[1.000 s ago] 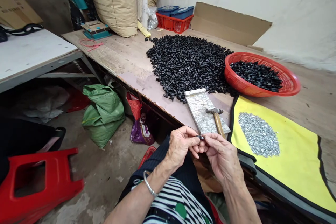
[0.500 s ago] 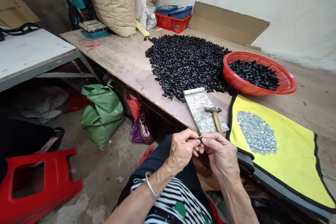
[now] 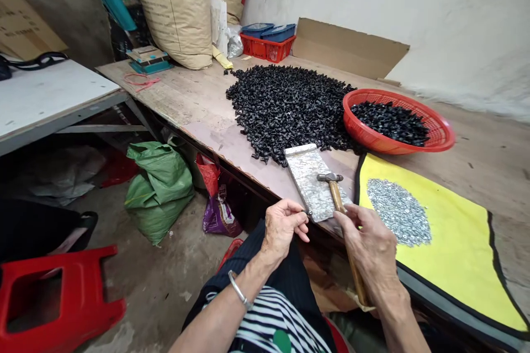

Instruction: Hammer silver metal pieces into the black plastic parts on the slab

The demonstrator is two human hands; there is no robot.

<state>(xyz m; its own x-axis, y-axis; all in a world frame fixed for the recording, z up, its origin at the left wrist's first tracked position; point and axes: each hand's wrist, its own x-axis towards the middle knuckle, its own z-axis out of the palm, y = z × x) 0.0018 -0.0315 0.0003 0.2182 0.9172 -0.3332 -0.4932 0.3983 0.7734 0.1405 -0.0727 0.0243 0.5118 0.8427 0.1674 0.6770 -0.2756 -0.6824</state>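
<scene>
My left hand [image 3: 281, 229] pinches a small black plastic piece [image 3: 307, 213] between thumb and fingertips, beside the near left corner of a worn metal plate [image 3: 306, 176]. My right hand [image 3: 368, 242] is closed round the wooden handle of a hammer [image 3: 336, 194]. The hammer's head rests over the plate, and the handle's end sticks out below my hand past the table edge. Behind the plate spreads a large heap of similar black pieces [image 3: 290, 107]. Small silvery metal pieces [image 3: 399, 212] lie in a pile on a yellow cloth [image 3: 451, 253] to the right.
A red plastic basket [image 3: 443, 127] with more black pieces stands right of the heap. Farther back are a red crate [image 3: 269, 49] with blue boxes, a cardboard sheet [image 3: 351, 47] and large paper sacks [image 3: 174, 11]. A green sack [image 3: 159, 187] and a red stool [image 3: 91, 281] are on the floor.
My hands have come apart. The right hand has let go of the small black piece, moved right and taken hold of the hammer handle. The left hand keeps the piece.
</scene>
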